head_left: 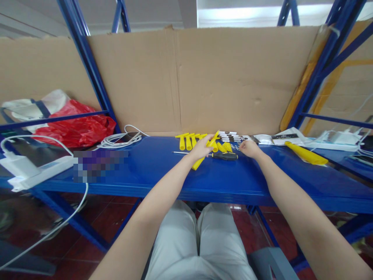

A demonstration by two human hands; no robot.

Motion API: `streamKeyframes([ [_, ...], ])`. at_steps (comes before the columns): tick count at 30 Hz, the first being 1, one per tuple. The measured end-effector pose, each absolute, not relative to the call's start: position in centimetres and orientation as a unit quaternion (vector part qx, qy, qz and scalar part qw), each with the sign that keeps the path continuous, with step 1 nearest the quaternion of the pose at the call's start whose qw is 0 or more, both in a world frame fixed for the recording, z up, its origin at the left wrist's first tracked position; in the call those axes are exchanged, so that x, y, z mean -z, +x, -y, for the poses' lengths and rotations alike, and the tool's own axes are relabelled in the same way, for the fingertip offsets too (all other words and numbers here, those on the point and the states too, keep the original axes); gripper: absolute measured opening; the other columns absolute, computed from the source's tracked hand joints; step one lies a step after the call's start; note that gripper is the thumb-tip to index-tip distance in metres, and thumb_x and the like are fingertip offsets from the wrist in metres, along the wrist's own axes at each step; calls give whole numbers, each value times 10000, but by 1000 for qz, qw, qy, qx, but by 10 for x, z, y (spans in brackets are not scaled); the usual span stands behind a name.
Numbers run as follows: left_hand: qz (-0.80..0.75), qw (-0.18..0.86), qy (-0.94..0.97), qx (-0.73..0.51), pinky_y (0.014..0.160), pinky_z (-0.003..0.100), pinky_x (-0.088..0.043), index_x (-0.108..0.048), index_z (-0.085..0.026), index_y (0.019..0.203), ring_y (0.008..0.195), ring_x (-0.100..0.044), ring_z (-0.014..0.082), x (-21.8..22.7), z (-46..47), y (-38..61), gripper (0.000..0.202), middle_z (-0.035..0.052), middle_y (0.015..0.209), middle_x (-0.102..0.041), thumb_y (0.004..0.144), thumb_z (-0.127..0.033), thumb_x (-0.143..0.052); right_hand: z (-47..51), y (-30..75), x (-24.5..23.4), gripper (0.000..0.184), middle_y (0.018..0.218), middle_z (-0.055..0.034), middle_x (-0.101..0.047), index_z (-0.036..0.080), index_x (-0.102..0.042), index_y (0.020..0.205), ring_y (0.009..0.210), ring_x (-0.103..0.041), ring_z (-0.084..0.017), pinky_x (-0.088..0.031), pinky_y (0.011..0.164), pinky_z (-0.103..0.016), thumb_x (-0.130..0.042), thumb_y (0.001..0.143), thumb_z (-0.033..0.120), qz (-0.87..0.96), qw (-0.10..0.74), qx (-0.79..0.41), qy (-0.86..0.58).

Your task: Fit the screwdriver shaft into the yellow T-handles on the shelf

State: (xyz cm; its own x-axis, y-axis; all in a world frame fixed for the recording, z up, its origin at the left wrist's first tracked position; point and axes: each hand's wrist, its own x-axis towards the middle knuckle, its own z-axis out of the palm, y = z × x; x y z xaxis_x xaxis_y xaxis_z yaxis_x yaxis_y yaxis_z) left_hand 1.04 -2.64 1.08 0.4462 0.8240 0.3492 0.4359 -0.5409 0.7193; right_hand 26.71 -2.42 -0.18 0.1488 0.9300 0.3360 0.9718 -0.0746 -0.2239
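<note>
My left hand (203, 147) is closed around a yellow T-shaped plastic piece (197, 163), tilted over the blue table. Several similar yellow T-shaped handles (182, 142) line up just behind and left of it. My right hand (247, 149) rests at the table with its fingers pinched together; what they hold, if anything, is too small to make out. Tiny light-coloured parts (235, 147) lie left of those fingertips. Between my hands a screwdriver (225, 156) with a black grip lies flat, its shaft pointing left. Small yellow pieces (225, 147) sit behind it.
Black-and-white strips (229, 137) lie by the cardboard wall (227, 81). On the right are a yellow wrapped item (305, 154) and a power strip (332, 144). Coiled white cable (119, 140), a red bag (78, 124) and another power strip (48, 171) occupy the left.
</note>
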Motion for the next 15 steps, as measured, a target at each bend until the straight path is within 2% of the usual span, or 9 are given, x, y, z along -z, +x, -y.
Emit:
streamKeyframes([
  [4,-381,284,813,-335,529,229,-517,-458,-263,1424,538,-556,46,-9,27,11,649,104,1473,-469,801,-91,-513,27,261,1,155,887,-131,-744,171,-686,692,904,-694,-237,-482,742,-261,-580,800,136,648,153,68,-743],
  [15,-390,276,814,-331,539,220,-513,-452,-251,1438,555,-571,52,-8,28,13,657,119,1452,-491,802,-98,-521,28,259,2,127,892,-123,-737,178,-713,794,864,-693,-229,-491,699,-267,-591,786,146,641,118,75,-754],
])
